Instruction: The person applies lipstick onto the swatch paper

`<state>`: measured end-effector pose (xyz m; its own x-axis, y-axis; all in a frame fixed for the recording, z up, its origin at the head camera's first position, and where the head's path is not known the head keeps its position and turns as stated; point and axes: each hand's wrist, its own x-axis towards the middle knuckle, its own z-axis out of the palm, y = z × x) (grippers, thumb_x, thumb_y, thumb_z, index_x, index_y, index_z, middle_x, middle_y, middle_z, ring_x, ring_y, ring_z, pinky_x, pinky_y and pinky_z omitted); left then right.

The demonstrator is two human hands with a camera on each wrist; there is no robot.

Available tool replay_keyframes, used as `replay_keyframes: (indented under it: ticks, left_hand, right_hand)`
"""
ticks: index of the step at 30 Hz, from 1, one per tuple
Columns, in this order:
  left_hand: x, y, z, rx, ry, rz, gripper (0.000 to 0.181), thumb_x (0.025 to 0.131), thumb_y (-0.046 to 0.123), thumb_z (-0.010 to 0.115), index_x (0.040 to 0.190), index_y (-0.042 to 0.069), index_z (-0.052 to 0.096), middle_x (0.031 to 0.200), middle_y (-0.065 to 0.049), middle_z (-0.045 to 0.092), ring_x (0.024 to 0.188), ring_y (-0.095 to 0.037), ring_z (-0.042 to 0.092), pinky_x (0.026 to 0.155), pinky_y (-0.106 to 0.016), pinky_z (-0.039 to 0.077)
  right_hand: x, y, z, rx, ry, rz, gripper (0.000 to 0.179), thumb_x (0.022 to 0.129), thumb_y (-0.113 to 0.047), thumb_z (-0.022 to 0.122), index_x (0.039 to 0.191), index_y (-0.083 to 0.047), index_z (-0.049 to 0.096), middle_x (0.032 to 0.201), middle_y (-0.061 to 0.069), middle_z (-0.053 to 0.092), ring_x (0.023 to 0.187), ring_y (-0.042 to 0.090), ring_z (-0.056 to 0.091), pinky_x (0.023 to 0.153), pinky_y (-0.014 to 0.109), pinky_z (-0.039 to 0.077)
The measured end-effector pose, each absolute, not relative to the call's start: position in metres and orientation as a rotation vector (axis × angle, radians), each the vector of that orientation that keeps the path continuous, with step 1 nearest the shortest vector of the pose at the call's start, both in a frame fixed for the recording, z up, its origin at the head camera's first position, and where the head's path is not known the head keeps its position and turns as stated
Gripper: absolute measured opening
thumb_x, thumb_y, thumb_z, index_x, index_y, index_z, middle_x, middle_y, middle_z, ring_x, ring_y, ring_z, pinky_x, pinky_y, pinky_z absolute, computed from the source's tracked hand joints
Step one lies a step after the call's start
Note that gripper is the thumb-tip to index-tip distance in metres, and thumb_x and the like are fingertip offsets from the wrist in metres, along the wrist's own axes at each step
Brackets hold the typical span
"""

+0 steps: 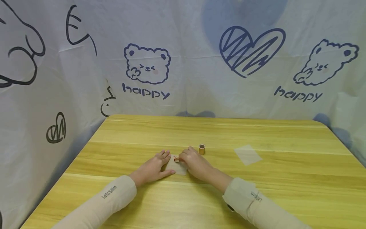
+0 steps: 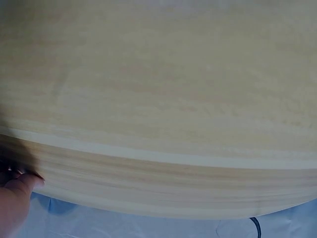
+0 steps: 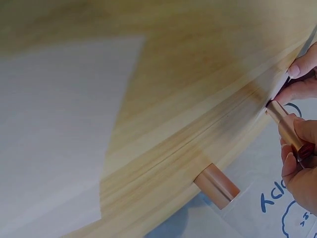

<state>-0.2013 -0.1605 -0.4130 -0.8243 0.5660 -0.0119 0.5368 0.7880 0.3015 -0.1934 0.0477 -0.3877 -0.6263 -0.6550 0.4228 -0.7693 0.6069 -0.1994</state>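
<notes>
My right hand grips a copper-coloured lipstick between fingers and thumb. The lipstick's dark red tip is down at a small white sheet of thin paper on the table, where a small reddish mark shows beside it. At the left side of that sheet rests my left hand, thumb and fingers spread, the thumb on its near edge. Just beyond my right hand the lipstick cap stands upright with its hollow end up; it also appears in the right wrist view. The left wrist view catches only part of a hand at its left edge.
A second white thin sheet lies flat to the right of the cap. All this is on a wood-grain table with rounded far corners. White cloth walls with drawn bears and hearts stand behind and to the left.
</notes>
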Motion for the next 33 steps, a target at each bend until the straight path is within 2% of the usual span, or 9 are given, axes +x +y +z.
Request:
replay_keyframes:
  ticks: [33]
  left_hand:
    - [-0.2013,-0.1606,-0.4144,0.869,2.861,0.429,0.071,0.092,0.047,0.052,0.139,-0.004,0.037,0.148,-0.022,0.030,0.139,-0.040,0.024,0.109,-0.052,0.031]
  right_hand:
    - [-0.1862,0.0528,-0.3881,1.182,-2.508,0.505,0.009,0.082,-0.002,0.067,0.091,-0.001,0.068,0.088,0.006,0.068,0.082,0.017,0.057,0.074,0.024,0.051]
